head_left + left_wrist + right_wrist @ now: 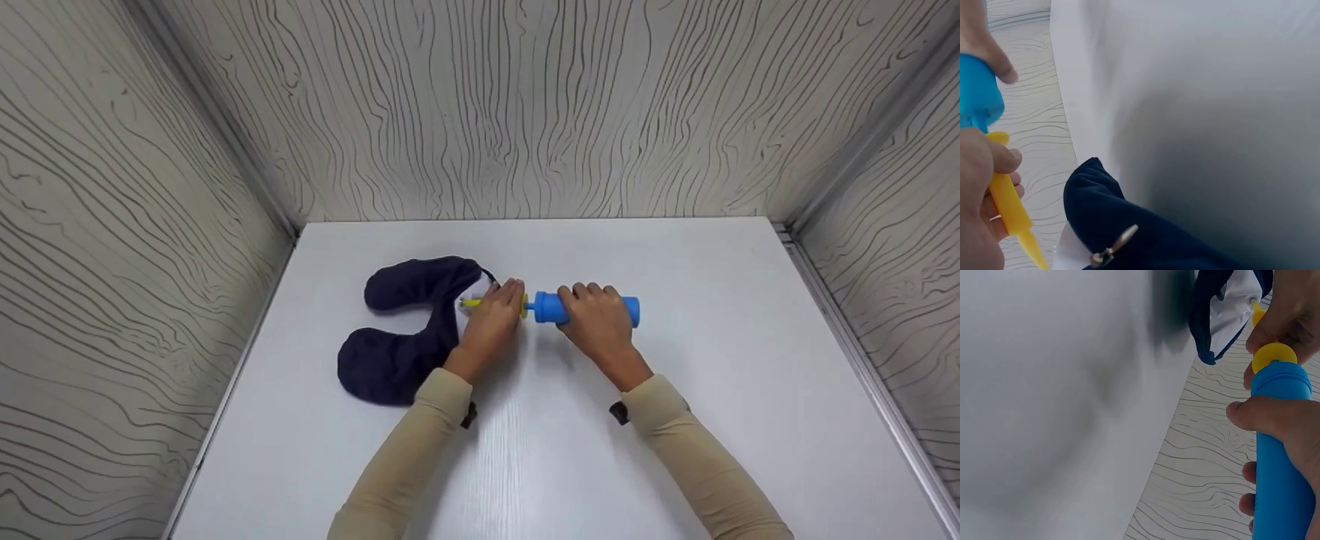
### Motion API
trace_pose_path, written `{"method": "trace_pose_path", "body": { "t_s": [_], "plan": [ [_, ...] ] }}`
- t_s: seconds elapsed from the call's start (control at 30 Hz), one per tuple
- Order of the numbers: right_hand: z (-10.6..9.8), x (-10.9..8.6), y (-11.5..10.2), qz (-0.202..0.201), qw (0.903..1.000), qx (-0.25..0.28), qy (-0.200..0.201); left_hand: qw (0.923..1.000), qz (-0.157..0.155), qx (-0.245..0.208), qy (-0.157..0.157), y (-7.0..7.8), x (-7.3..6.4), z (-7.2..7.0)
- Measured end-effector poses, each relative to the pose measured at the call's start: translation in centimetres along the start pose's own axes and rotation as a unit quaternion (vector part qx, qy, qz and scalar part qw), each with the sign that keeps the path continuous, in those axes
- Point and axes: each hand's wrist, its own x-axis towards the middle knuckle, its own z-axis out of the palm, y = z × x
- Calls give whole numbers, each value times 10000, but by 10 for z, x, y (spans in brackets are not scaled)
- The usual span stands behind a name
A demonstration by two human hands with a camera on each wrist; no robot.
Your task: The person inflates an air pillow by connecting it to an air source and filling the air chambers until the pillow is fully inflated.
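Note:
A hand pump with a blue barrel [550,308] and a yellow nozzle section [1009,205] is held between both hands. My left hand [493,315] grips the yellow part, and my right hand [600,319] wraps round the blue barrel. In the right wrist view, the yellow tip meets a small valve on the white inner piece [1234,306] of a navy U-shaped neck pillow [386,365]. The pillow's cover is open at that end, with a zipper pull [1114,246] showing in the left wrist view. A short blue rod joins barrel and yellow part.
The white table [720,300] carries the pillow on its left half. Wood-grain panels [480,112] stand behind and at both sides, with metal trim along the side edges. A dark wrist strap piece [619,412] shows at the right cuff.

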Motion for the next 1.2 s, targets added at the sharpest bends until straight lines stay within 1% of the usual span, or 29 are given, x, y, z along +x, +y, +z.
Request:
{"method": "trace_pose_path", "body": {
  "t_s": [0.13,0.23,0.43,0.6,0.77,0.9,1.03,1.13,1.2],
  "plan": [
    [3,3,-7,-152,9996,-5,225,9999,76,-38,65,3,-1,1],
    [4,3,-9,-143,9996,22,232,9999,120,-39,74,3,-2,1],
    [5,2,-5,-93,9998,151,121,9995,281,-25,-148,0,-1,-1],
    [3,0,4,57,9996,284,-39,9995,276,-29,-178,-10,-2,-1],
    [-2,0,16,265,9986,443,-112,9995,140,-128,-239,-24,-1,-3],
    [-3,-4,26,328,9983,476,-66,9994,87,-179,-277,-33,-3,-4],
    [-2,-11,37,374,9982,461,-2,9996,157,14,-228,-39,-6,-3],
    [-2,-15,46,401,9980,480,32,9997,146,77,-159,-44,-9,-2],
    [-3,-18,51,446,9977,516,51,9999,80,-39,-129,-46,-10,-2]
  ]
}}
